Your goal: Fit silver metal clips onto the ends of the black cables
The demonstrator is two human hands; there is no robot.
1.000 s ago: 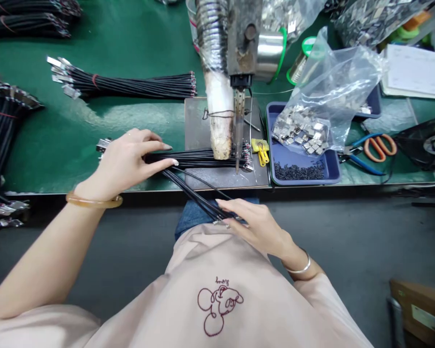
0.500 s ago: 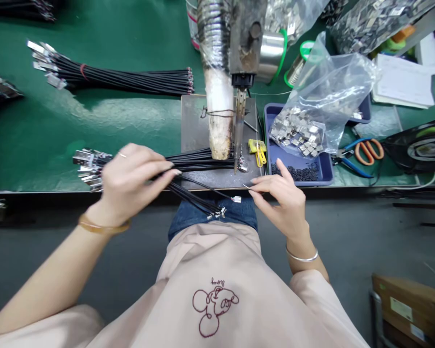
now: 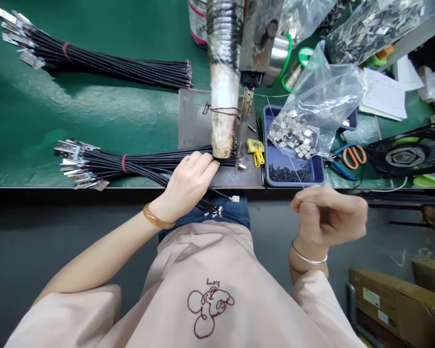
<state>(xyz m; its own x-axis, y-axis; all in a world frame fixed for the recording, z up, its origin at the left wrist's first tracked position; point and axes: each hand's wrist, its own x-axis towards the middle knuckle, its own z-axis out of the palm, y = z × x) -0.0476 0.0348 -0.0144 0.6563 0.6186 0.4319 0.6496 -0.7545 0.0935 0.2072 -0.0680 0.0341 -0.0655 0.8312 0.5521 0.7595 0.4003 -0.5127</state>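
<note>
My left hand [image 3: 191,178] is closed over black cables [image 3: 150,177] at the bench's front edge, its fingertips beside the dirty white nozzle of a wrapped hose [image 3: 223,128]. Several loose cable ends with small metal connectors [image 3: 235,198] hang past the edge below it. My right hand [image 3: 329,215] is raised off the bench at the right, pinching a thin solder wire [image 3: 293,166] that slants up across the blue tray. The soldering iron [image 3: 243,130] points down at the metal plate [image 3: 194,118], close to the hose, its tip beside the connectors lying there.
The blue tray [image 3: 322,176] holds small black pieces and a clear bag of metal shells [image 3: 293,135]. Pliers [image 3: 348,159] and a small fan [image 3: 402,155] stand right of it. A tied cable bundle [image 3: 105,65] lies at the back left, solder spools [image 3: 297,70] at the back.
My left hand has moved right along the cables towards the nozzle. My right hand has moved right, away from the connector end, drawing the solder wire taut across the tray.
</note>
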